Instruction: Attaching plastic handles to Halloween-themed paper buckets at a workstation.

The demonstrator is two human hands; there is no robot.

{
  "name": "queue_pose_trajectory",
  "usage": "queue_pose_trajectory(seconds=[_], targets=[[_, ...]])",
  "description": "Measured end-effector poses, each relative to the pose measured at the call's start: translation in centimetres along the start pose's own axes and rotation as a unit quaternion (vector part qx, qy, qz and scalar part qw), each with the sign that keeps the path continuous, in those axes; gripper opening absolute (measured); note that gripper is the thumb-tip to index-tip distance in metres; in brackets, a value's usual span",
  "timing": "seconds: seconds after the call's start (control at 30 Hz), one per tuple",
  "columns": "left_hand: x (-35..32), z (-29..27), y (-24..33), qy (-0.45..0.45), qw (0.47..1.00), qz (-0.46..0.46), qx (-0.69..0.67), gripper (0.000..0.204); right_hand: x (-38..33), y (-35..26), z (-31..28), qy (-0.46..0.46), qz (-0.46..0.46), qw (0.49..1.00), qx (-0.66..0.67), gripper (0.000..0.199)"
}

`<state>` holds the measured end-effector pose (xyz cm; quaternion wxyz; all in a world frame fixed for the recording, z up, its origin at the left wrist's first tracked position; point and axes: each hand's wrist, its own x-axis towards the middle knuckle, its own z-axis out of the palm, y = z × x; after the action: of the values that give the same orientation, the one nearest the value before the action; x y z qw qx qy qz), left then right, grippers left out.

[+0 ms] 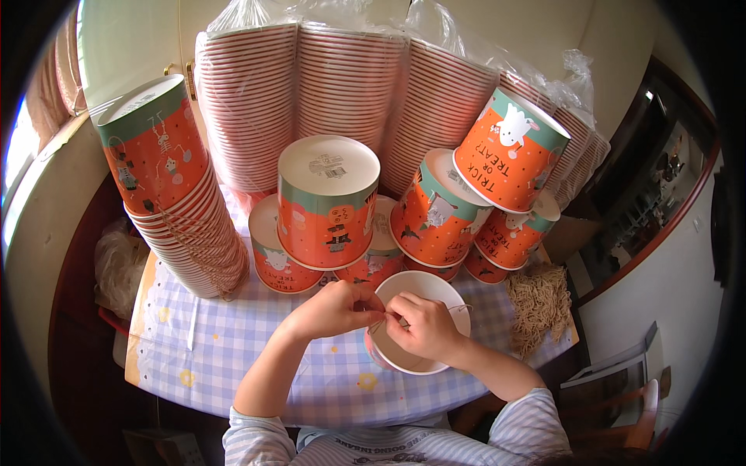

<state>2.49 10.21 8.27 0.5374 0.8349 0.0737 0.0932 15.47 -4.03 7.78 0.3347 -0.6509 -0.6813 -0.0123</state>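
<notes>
An orange and green paper bucket (400,357) stands open end up in front of me, its white inside showing. Over its mouth my left hand (336,311) and my right hand (423,328) meet, fingertips pinched close together. A thin tan cord (460,307) shows beside the right hand, and a bit of it shows under the fingertips. Both hands seem closed on this cord; the exact grip is hidden by the fingers. To the right a heap of similar tan cords (540,307) lies at the table edge.
Upside-down printed buckets (328,210) are piled just beyond my hands. A tall nested stack (183,210), with cords draped down its side, leans at the left. Plastic-wrapped bucket stacks (353,85) fill the back. A checked cloth (256,334) covers the table.
</notes>
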Motion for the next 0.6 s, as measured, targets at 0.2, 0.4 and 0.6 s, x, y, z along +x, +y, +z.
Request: queue_pose_trajectory(seconds=[0.2,0.4,0.6], targets=[[0.02,0.16,-0.04,-0.003,1.000,0.008,0.013,0.017,-0.04,0.07,0.05,0.003,-0.002,1.000,-0.003,0.009],[0.05,0.24,0.24,0.021,1.000,0.002,0.011,0.013,-0.12,-0.16,-0.26,-0.031,0.023,0.999,-0.003,0.006],[-0.07,0.28,0.04,0.043,0.999,0.014,-0.009,0.012,-0.16,0.04,-0.03,-0.035,0.036,0.998,0.041,0.009]])
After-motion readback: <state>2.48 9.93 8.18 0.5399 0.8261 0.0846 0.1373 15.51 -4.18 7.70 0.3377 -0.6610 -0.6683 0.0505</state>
